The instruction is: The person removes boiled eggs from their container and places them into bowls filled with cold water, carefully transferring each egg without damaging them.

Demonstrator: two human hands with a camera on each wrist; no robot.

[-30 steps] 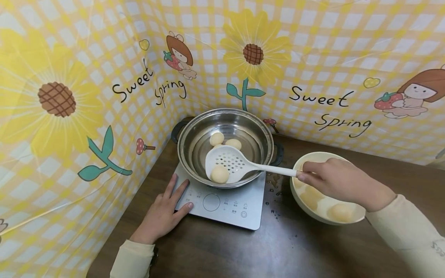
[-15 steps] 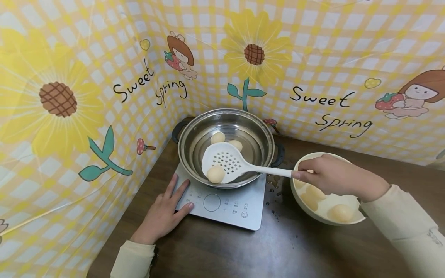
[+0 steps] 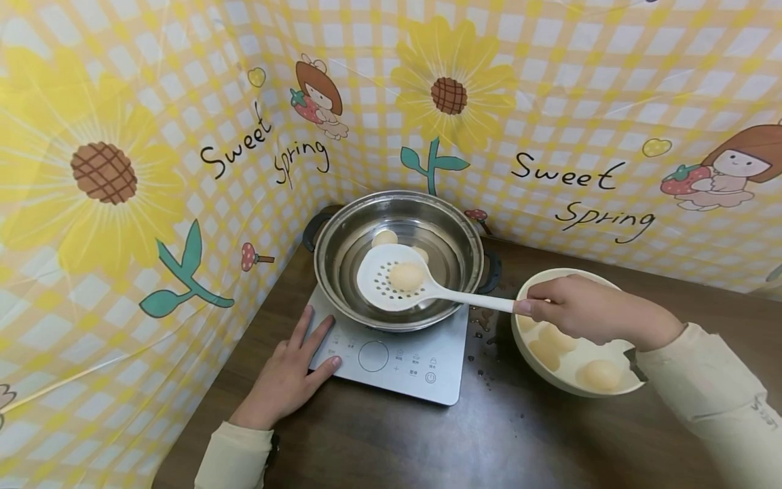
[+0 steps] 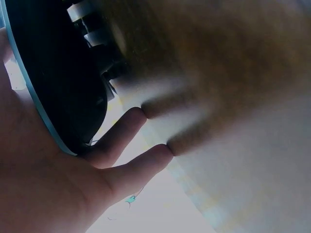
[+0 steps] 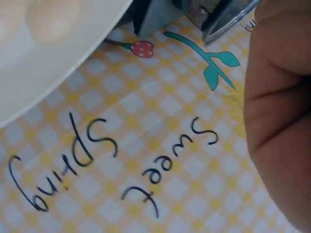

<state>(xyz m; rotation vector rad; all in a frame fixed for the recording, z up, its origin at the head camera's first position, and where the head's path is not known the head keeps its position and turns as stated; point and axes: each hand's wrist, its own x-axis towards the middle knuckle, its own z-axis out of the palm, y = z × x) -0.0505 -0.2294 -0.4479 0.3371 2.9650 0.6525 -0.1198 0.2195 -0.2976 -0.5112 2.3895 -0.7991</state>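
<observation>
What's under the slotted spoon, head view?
Steel pot: one pale egg and part of another show beyond the slotted spoon. Whatever lies directly beneath its head is covered.

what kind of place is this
Probably a small cooking corner, perhaps improvised: a metal pot stands on a flat cooktop, a bowl of what look like eggs sits nearby, and checked, flowered sheeting rises behind.
</observation>
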